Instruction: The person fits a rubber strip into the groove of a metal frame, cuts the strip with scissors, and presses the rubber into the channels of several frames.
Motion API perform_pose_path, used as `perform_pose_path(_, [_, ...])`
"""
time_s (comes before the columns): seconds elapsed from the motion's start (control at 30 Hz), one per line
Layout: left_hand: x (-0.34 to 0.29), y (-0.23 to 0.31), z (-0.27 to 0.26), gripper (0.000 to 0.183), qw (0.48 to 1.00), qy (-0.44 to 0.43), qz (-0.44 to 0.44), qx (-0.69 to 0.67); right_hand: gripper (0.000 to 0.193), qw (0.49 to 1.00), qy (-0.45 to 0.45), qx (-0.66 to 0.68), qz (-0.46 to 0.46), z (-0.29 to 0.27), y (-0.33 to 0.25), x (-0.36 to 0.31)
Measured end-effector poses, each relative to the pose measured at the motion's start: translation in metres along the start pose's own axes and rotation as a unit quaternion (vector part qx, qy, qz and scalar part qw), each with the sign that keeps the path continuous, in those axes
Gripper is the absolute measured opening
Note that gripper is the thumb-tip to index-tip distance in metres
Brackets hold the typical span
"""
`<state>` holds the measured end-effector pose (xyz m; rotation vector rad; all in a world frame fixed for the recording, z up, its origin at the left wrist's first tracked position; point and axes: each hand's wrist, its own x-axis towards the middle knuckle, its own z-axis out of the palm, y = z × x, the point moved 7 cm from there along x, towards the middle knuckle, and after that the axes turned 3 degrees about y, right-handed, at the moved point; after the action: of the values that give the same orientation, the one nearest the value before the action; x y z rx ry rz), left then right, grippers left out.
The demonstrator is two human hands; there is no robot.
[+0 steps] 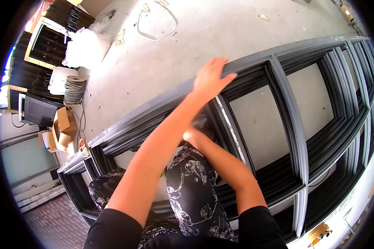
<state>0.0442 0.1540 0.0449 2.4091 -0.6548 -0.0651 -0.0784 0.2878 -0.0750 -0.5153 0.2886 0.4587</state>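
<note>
A stack of grey metal window-like frames point(290, 99) lies under and around me, its bars running from lower left to upper right. My left hand point(211, 78) is over the far outer rail, with thumb and fingers apart and nothing seen in it. Whether it touches the rail I cannot tell. Closer in, my right hand point(191, 135) is low beside my knee, partly behind my left forearm, and its fingers are hidden. A pale, translucent shape point(200, 120) shows just beyond it, too unclear to name. My patterned trouser leg point(191, 182) is between my arms.
Left of the stack are a cable spool point(75, 89), a white container point(59, 79), an open cardboard box point(65, 128) and a dark panel point(41, 108). A white plastic bag point(87, 45) and a bent strip loop point(176, 23) lie on the far floor. An orange-handled tool point(83, 148) rests at the frames' left end.
</note>
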Motion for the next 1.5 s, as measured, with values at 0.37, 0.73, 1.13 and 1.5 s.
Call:
perform_pose_path(0.37, [-0.15,-0.119,-0.127,0.047,0.959,0.181,-0.039,0.214,0.016,0.361,0.401,-0.734,-0.412,-0.064,-0.253,-0.13])
perform_pose_path(0.73, [-0.096,-0.144,-0.081,0.037,0.957,0.108,-0.144,0.226,0.02,0.158,0.392,-0.833,-0.358,-0.102,-0.325,-0.121])
perform_pose_path(1.13, [-0.096,-0.147,-0.085,0.04,0.952,0.113,-0.168,0.23,0.019,0.114,0.372,-0.843,-0.371,-0.094,-0.323,-0.106])
perform_pose_path(1.5, [-0.102,-0.146,-0.087,0.031,0.949,0.176,-0.113,0.234,0.015,0.149,0.36,-0.881,-0.269,-0.091,-0.329,-0.106])
